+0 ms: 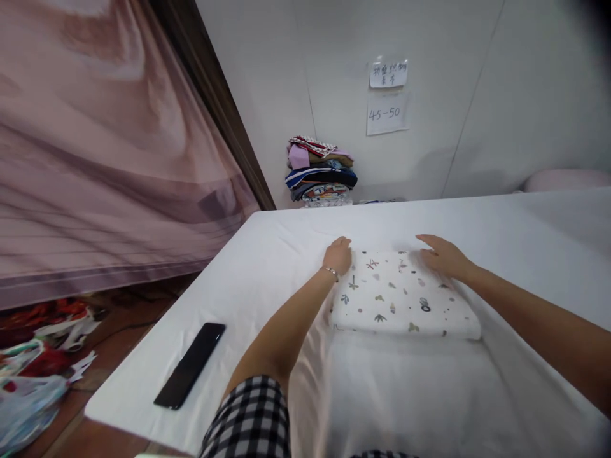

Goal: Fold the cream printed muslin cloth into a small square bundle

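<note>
A folded white cloth (396, 296) with small printed plant and fruit motifs lies flat on the white-covered table (238, 280). At its far left corner, my left hand (338, 256) touches the edge, a bracelet at the wrist; its fingers point away and their grip is partly hidden. My right hand (443, 256) is at the far right corner of the cloth, fingers spread apart and thumb beside the edge.
A black phone (191, 366) lies on the table at the left. Folded clothes (322, 172) are stacked beyond the far edge, below paper signs (387, 113) on the wall. A pink curtain (105, 140) hangs at the left, with plastic bags (31, 394) on the floor.
</note>
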Tool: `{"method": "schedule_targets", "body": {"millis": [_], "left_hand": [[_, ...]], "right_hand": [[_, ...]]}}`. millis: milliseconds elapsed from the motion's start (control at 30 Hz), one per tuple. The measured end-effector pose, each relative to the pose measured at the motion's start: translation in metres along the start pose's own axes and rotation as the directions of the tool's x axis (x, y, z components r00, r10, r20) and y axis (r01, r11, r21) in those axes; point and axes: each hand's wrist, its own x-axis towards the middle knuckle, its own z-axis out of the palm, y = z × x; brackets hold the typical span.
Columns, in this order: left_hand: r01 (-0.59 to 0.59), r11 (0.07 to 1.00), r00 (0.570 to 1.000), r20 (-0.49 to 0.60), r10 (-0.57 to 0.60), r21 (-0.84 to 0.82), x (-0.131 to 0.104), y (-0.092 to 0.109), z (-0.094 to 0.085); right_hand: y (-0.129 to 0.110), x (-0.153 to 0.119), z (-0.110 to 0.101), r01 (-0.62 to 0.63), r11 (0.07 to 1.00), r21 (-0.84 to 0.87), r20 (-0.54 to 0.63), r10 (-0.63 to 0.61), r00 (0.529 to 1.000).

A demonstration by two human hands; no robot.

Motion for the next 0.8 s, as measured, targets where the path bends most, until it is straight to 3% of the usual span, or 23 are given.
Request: {"method": "schedule_targets", "body": {"millis": [100,167,233,333,533,667,800], "left_hand": [[-0.23,0.969,0.973,-0.003,0.231,0.09,-0.019,0.016,0.007],[-0.246,0.964,0.967,0.1,0.236,0.1,-0.028,0.018,0.018],[-0.193,0.976,0.966,0.193,0.172,0.097,-0.031,0.014,0.027],[-0.157,0.984,0.965,0.226,0.134,0.087,-0.026,0.006,0.033],[-0.104,0.994,0.953,0.288,0.092,0.024,-0.022,0.014,0.012],[-0.121,0.993,0.968,0.224,0.116,0.008,-0.052,0.026,0.0],[-0.134,0.991,0.959,0.255,0.125,0.019,-0.087,0.031,0.011]], "right_hand": [[-0.025,-0.012,0.007,0.22,0.972,-0.086,0.064,-0.215,0.975],[-0.035,-0.016,0.017,0.28,0.951,-0.128,0.174,-0.257,0.951],[-0.037,-0.016,0.027,0.261,0.951,-0.162,0.234,-0.22,0.947],[-0.034,-0.011,0.033,0.235,0.955,-0.18,0.25,-0.187,0.95],[-0.043,-0.011,0.017,0.217,0.965,-0.149,0.305,-0.164,0.938],[-0.065,-0.048,0.007,0.173,0.974,-0.143,0.226,-0.138,0.964],[-0.082,-0.089,0.014,0.141,0.981,-0.134,0.252,-0.104,0.962]]}}
